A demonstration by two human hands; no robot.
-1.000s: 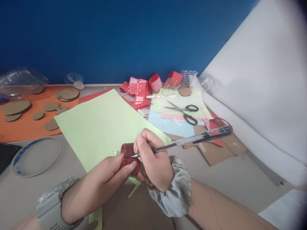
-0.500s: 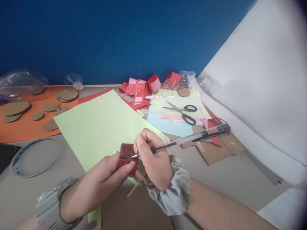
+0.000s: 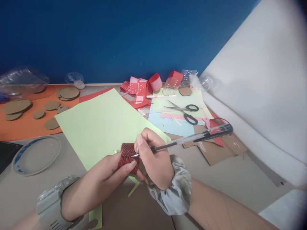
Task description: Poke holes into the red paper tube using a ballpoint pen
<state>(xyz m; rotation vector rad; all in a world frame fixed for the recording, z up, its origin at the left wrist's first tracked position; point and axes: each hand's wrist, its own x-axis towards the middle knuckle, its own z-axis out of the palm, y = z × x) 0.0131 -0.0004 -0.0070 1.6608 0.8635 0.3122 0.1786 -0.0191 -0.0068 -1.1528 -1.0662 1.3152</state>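
Near the middle of the head view, my left hand [image 3: 105,177] is closed around a small red roll [image 3: 127,151] covered in a dark pattern of marks. My thumb lies across its front. My right hand [image 3: 154,159] grips a clear-barrelled black pen [image 3: 177,142], whose metal tip touches or nearly touches the roll's surface. The pen's capped end points up to the right. Beneath both hands, a large light green paper sheet [image 3: 100,121] lies on the table, with narrow green scraps under my fingers. The far side of the roll is hidden.
Black-handled scissors [image 3: 189,113] lie on coloured paper at the right, with cardboard pieces [image 3: 213,153] nearer me. Red paper rolls [image 3: 155,82] stand at the back. Cardboard discs [image 3: 16,106] rest on orange paper at the left, beside a tape ring [image 3: 57,153].
The whole view has shifted slightly. Both hands keep nearly the same pose, with the pen tip still at the roll's patterned surface.
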